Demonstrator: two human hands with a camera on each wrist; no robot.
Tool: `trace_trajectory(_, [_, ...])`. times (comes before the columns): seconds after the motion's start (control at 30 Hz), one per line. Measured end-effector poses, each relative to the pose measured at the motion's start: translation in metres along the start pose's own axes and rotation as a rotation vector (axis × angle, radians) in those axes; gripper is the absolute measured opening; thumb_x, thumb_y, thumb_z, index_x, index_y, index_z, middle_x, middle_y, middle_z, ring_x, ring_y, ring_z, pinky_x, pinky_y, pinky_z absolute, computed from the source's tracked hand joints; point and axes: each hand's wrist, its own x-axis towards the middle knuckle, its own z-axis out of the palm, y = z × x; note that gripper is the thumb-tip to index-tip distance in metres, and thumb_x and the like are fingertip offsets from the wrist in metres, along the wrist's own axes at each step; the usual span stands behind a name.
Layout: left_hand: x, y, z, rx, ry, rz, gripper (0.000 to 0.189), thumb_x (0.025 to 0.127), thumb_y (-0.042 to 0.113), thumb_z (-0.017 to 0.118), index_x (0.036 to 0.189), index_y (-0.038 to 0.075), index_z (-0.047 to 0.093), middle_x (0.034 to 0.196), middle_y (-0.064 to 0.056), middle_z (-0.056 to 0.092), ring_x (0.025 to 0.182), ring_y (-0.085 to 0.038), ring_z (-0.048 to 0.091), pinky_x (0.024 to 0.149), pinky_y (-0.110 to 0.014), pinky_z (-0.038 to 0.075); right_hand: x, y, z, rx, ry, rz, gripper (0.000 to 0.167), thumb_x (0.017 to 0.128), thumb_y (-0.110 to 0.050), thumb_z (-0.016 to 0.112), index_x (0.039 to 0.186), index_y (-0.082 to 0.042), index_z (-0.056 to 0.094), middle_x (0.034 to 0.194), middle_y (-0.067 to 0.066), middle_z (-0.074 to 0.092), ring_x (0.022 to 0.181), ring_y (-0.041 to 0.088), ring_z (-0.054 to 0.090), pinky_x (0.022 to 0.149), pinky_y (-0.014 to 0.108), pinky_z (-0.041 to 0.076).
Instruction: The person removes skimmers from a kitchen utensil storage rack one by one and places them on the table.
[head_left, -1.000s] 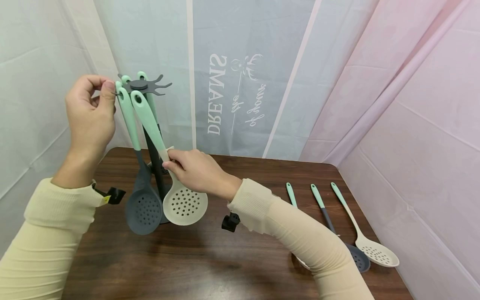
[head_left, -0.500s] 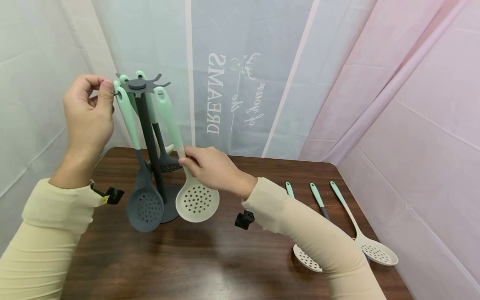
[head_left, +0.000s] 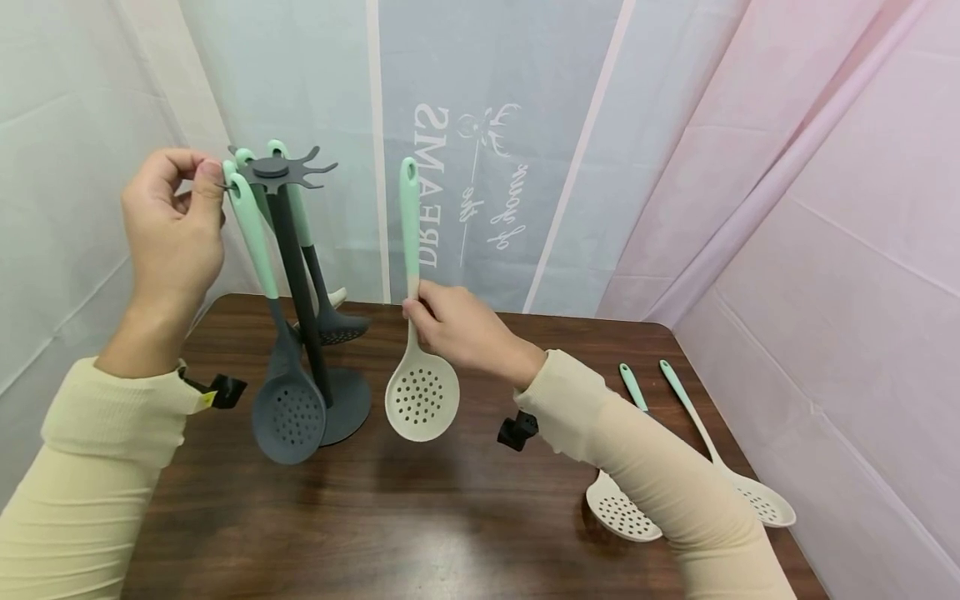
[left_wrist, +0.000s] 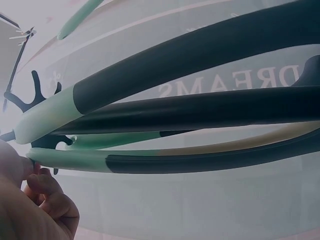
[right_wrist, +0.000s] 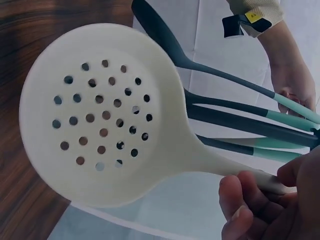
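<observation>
In the head view, my right hand (head_left: 468, 329) holds a cream skimmer (head_left: 420, 365) by its neck, upright and apart from the rack, mint handle end on top. Up close in the right wrist view, the perforated skimmer bowl (right_wrist: 165, 125) faces the camera. My left hand (head_left: 172, 233) pinches the end of a hook on the dark utensil rack (head_left: 296, 275), seen also in the left wrist view beside the rack pole (left_wrist: 200, 111). A grey skimmer (head_left: 288, 417) hangs at the rack's near left. A dark perforated utensil (head_left: 341, 327) and others hang behind, partly hidden.
On the wooden table (head_left: 465, 533) at right lie a cream skimmer (head_left: 622, 508), partly under my right sleeve, and a cream slotted spoon (head_left: 765, 500). Between them shows the mint handle (head_left: 632, 385) of another utensil. Curtains (head_left: 315, 75) enclose the table's back and sides.
My right hand has carried the cream skimmer rightward, off the rack hooks and into the space beside it, straightening it upright. My left hand keeps its pinch at the rack with only slight drift.
</observation>
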Motion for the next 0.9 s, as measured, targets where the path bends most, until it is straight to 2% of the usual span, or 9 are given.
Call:
trace_trajectory(0.23, [0.001,0.000,0.000,-0.004,0.004,-0.001,0.011,0.102,0.014,0.061,0.093,0.017,0.065,0.092,0.001,0.055,0.055,-0.007,0.043,0.056,-0.013,0.037,-0.001,0.010,-0.011,-0.033,0.007,0.035,0.027,0.111,-0.026,0.043,0.093,-0.011,0.056,0.063,0.001,0.052,0.052,0.011,0.047,0.051,0.025,0.039])
trace_trajectory(0.4, [0.001,0.000,-0.001,0.000,-0.005,0.009,0.011,0.102,0.013,0.060,0.093,0.018,0.064,0.092,0.001,0.055,0.054,-0.007,0.042,0.055,-0.013,0.037,-0.003,0.021,-0.019,0.008,-0.030,0.134,0.029,0.111,-0.026,0.043,0.093,-0.008,0.057,0.064,0.004,0.053,0.052,0.013,0.048,0.051,0.026,0.040])
trace_trajectory(0.53, [0.001,0.000,-0.001,0.001,-0.008,0.010,0.012,0.103,0.013,0.060,0.093,0.018,0.064,0.092,0.001,0.055,0.054,-0.006,0.042,0.054,-0.013,0.037,-0.003,0.031,-0.025,0.028,-0.059,0.217,0.029,0.110,-0.025,0.043,0.096,-0.006,0.058,0.069,0.009,0.059,0.053,0.017,0.055,0.053,0.028,0.046])
trace_trajectory(0.7, [0.001,0.000,0.000,-0.003,-0.002,0.005,0.011,0.102,0.014,0.061,0.093,0.018,0.064,0.092,0.001,0.055,0.054,-0.006,0.043,0.055,-0.013,0.037,-0.004,0.040,-0.034,0.016,-0.095,0.276,0.030,0.110,-0.022,0.042,0.099,-0.002,0.060,0.071,0.012,0.062,0.052,0.019,0.060,0.054,0.029,0.051])
trace_trajectory(0.9, [0.001,0.001,0.000,-0.006,-0.001,0.003,0.012,0.102,0.013,0.061,0.092,0.018,0.064,0.092,0.001,0.055,0.054,-0.007,0.042,0.055,-0.013,0.037,-0.008,0.051,-0.043,-0.010,-0.149,0.328,0.031,0.109,-0.020,0.040,0.099,-0.001,0.061,0.068,0.008,0.062,0.055,0.022,0.063,0.054,0.026,0.048])
